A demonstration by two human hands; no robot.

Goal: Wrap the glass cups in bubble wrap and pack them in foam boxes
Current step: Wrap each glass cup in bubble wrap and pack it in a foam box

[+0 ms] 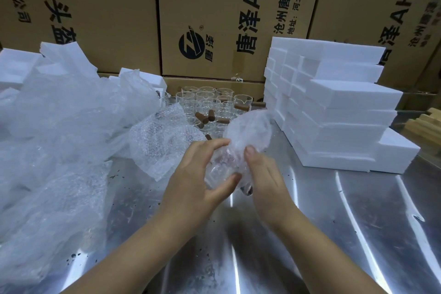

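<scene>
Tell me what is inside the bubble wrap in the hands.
A clear glass cup shows through the bubble wrap, with a dark brown piece at its lower end. Wrap and fingers cover the rest.

You hold one wrapped cup [248, 131]; beyond it you have a dozen-odd bare glass cups [206, 100], one foam box stack [346, 112], three tall cartons [214, 7].

The worktop [310, 210] is bare sheet metal, glossy and streaked with reflections, speckled with small dark flecks. The bubble wrap [250, 131] is thin translucent plastic, crinkled and pimpled, as is the loose heap of plastic sheeting [59, 114] at the left. The foam boxes [338, 112] look matt white and faintly grainy, the glass cups [207, 100] clear and shiny with smooth brown handles [201, 117], and the cartons [214, 7] are matt brown cardboard printed in black.
</scene>
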